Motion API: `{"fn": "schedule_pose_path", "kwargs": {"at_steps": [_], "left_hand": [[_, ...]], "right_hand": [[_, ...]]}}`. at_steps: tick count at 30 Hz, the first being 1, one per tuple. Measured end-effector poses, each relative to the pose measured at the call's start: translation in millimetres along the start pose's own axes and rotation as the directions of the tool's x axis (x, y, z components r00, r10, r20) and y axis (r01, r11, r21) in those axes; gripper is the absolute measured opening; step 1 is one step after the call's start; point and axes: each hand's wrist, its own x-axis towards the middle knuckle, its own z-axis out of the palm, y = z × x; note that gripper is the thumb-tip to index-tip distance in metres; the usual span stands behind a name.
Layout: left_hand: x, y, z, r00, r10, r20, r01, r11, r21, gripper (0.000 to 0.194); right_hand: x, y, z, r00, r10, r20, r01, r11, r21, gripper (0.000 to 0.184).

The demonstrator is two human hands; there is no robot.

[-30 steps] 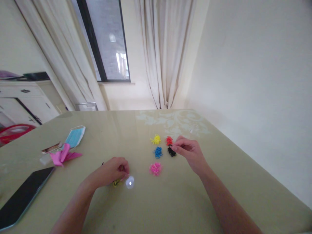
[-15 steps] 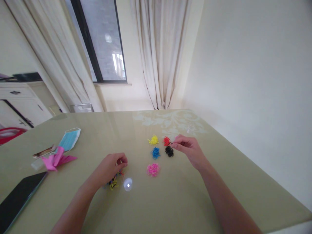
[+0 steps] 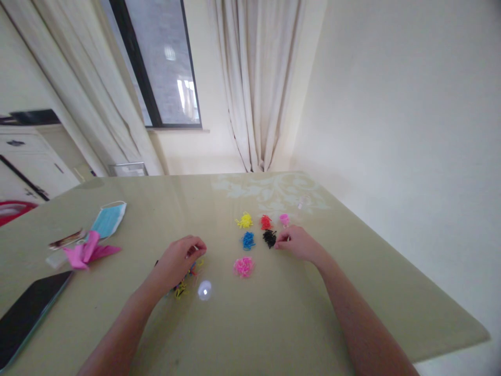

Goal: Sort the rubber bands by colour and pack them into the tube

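Observation:
My right hand [image 3: 299, 244] has its thumb and fingers pinched together at the right edge of a pile of small black rubber bands [image 3: 269, 238]; whatever lies between the fingertips is too small to tell. Over a mixed, multicoloured heap of bands [image 3: 180, 289] is my left hand [image 3: 182, 257], fingers curled and tips together, what they hold hidden. Sorted piles lie between the hands: yellow bands [image 3: 245, 221], red bands [image 3: 266, 222], blue bands [image 3: 248, 240] and pale pink bands [image 3: 244, 267]. A brighter pink pile [image 3: 284, 219] sits just beyond my right hand.
On the left of the glossy table [image 3: 219, 334] are a dark tablet or phone [image 3: 33, 313], a pink folded-paper bird [image 3: 90, 253], a blue face mask [image 3: 110, 220] and a thin brown packet [image 3: 67, 239]. A small clear object [image 3: 300, 204] lies at the far right.
My right hand has come down and slightly nearer, from over the red and black piles to the black pile's edge, uncovering the bright pink pile. My left hand stays over the mixed heap.

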Motion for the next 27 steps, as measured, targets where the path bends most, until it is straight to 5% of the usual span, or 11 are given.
{"fn": "schedule_pose_path", "kwargs": {"at_steps": [5, 9, 14, 20, 27], "left_hand": [[-0.8, 4.9, 9.1, 0.999, 0.041, -0.009, -0.042, 0.992, -0.116, 0.024], [-5.9, 22.4, 20.8, 0.998, 0.042, 0.053, -0.024, 0.953, -0.304, 0.027], [-11.9, 38.8, 36.4, 0.989, 0.075, 0.127, -0.001, 0.863, -0.505, 0.028], [-13.2, 45.5, 40.5, 0.984, 0.056, 0.171, 0.045, 0.842, -0.537, 0.027], [-12.7, 43.5, 36.3, 0.990, 0.058, 0.128, 0.011, 0.874, -0.485, 0.032]], "right_hand": [[-0.7, 0.3, -2.8, 0.997, 0.033, -0.075, -0.038, 0.997, -0.066, 0.014], [-6.5, -28.1, 5.2, 0.963, -0.200, -0.182, 0.209, 0.977, 0.033, 0.019], [-18.7, -72.5, 42.9, 0.898, -0.387, -0.211, 0.434, 0.859, 0.273, 0.024], [-26.4, -83.1, 63.1, 0.875, -0.411, -0.256, 0.472, 0.842, 0.262, 0.017], [-29.3, -84.3, 46.8, 0.860, -0.333, -0.387, 0.470, 0.811, 0.349, 0.010]]}}
